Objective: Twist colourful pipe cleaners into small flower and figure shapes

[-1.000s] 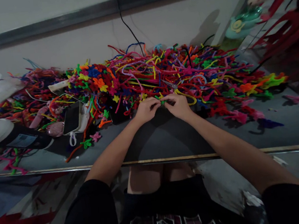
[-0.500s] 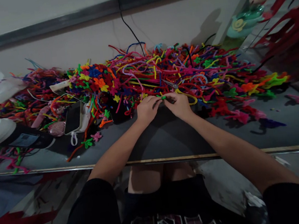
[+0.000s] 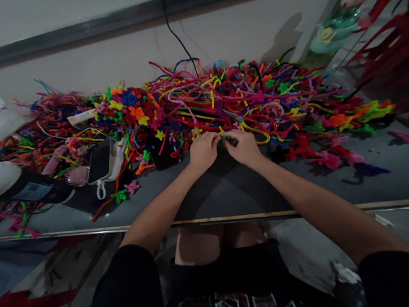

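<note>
A small piece of green pipe cleaner (image 3: 224, 137) sits between my two hands, mostly hidden by the fingers. My left hand (image 3: 204, 149) pinches it from one side, fingertips pressed together. From the other side my right hand (image 3: 241, 145) grips it between thumb and fingers. Both hands are close together over the dark tabletop (image 3: 227, 190), at the near edge of a big heap of colourful pipe cleaners (image 3: 198, 95). Just beyond my right hand lies a pair of scissors (image 3: 236, 116) on the heap.
Pipe-cleaner flowers (image 3: 136, 114) are piled left of centre. A phone (image 3: 100, 160), a hairbrush (image 3: 77, 177) and a lidded cup (image 3: 19, 182) lie to the left. Loose pink pieces (image 3: 326, 159) are scattered at right. The table's front edge (image 3: 234, 217) runs before my lap.
My hands have drawn slightly closer together and turned a little. Less of the green pipe cleaner shows between the fingers now. The things on the table have stayed in place.
</note>
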Tool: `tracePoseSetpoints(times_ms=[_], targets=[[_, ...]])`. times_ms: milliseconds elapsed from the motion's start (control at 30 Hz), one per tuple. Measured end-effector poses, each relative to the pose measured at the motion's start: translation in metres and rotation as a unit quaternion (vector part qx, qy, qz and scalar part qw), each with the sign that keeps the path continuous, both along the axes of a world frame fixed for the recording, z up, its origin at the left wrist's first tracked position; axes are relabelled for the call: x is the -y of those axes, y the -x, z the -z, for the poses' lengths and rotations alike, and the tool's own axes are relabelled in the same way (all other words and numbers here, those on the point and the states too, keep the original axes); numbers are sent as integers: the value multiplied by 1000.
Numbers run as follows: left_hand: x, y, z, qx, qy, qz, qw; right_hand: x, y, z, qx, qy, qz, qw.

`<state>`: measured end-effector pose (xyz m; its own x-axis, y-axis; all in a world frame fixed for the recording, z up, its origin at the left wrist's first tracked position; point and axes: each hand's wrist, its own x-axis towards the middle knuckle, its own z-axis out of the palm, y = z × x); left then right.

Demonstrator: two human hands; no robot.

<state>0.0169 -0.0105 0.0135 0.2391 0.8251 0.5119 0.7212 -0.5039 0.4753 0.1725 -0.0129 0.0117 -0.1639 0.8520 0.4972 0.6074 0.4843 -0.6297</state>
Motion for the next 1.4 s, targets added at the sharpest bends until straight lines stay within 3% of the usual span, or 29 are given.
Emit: tracePoseSetpoints(times_ms=[133,267,333,433,567,767,900,1067,1200,1400], targets=[[0,3,-3,98,100,33,990,0,-1,0,-27,12,-20,999],[-5,10,-4,192,123,38,973,-5,-1,2,-133,73,-32,988],[-10,14,-2,267,136,23,954,-9,-2,4,-207,125,-41,970],[-16,17,3,378,209,5,902,-14,-3,7,-260,163,-43,951],[-19,15,8,437,306,18,846,-15,-4,8,-223,130,-47,965],[-14,8,8,480,363,56,797,-10,-5,3,-101,49,-44,993],[-10,6,6,471,347,83,806,-8,-6,2,-102,40,-55,992],[-10,6,4,460,339,60,818,-4,-5,2,-93,69,-92,989],[-11,6,6,458,324,68,825,-3,-3,0,-103,47,-76,991],[-12,2,18,386,234,92,887,-6,-5,1,-104,33,-36,993]])
